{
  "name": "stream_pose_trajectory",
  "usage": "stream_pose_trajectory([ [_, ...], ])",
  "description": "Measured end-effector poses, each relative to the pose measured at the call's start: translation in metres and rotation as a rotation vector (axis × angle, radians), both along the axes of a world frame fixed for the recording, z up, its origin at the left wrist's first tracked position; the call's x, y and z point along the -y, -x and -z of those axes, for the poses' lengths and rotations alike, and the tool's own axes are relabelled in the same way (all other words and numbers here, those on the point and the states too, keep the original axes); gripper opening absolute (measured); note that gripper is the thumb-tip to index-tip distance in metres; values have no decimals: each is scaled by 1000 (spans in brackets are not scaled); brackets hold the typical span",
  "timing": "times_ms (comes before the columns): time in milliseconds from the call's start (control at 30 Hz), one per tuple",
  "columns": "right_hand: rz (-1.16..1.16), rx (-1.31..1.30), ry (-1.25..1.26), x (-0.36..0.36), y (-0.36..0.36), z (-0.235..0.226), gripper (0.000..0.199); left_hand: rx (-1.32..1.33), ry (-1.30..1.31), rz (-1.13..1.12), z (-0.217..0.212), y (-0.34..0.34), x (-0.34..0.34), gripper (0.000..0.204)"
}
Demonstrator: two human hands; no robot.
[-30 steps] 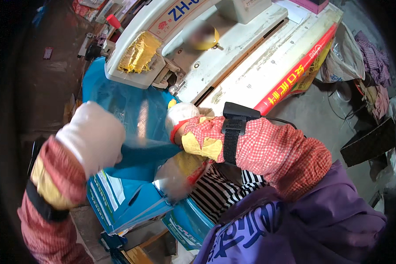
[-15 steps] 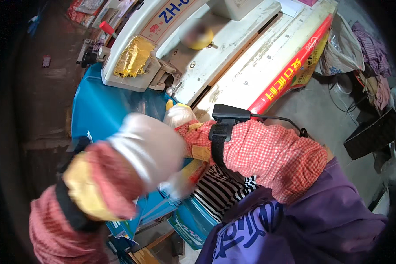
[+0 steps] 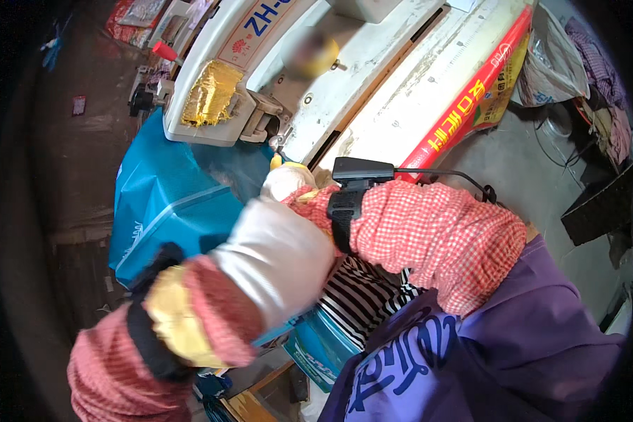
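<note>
Grey concrete floor (image 3: 520, 151) runs off to the right of our sewing table (image 3: 408, 105), whose pale, scuffed top carries a white sewing machine (image 3: 260, 63) with a patch of gold foil (image 3: 211, 91) stuck on its near end. Along the table's right edge lies a long red and yellow printed strip (image 3: 464, 116). Blue woven bag material (image 3: 165, 204) hangs over the table's left edge below the machine's head and spreads down toward us, with more blue printed bags (image 3: 316, 348) stacked lower, near our lap.

Our left hand (image 3: 278, 257), in a white glove over a pink striped sleeve with a yellow cuff, sits raised in front of the blue material; whether it grips anything we cannot tell, since only the back of the glove shows. Our right hand (image 3: 288, 181), gloved white with yellow fingertips, rests at the table's near edge just beside the needle area, touching the blue material; its fingers are hidden, so its grip is unclear. A black strap device (image 3: 352, 186) wraps the right wrist over a red checked sleeve (image 3: 436, 239).
</note>
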State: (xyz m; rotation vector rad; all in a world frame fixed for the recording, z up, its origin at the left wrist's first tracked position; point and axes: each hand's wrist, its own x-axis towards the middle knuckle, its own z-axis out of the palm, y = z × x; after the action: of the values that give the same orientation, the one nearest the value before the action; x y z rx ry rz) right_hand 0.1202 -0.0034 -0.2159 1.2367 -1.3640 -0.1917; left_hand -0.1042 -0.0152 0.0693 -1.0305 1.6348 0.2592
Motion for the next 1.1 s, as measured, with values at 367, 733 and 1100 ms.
stream_pose_trajectory([
  [367, -889, 1271, -1314, -6, 25, -20, 24, -110, 325, 204, 14, 3, -73, 13],
  [733, -1623, 1513, -1233, 24, -25, -49, 20, -288, -137, -371, 1, 13, -22, 26],
  [1100, -1119, 1446, -1349, 5, 49, -101, 17, -549, 32, -379, 6, -28, -22, 21],
])
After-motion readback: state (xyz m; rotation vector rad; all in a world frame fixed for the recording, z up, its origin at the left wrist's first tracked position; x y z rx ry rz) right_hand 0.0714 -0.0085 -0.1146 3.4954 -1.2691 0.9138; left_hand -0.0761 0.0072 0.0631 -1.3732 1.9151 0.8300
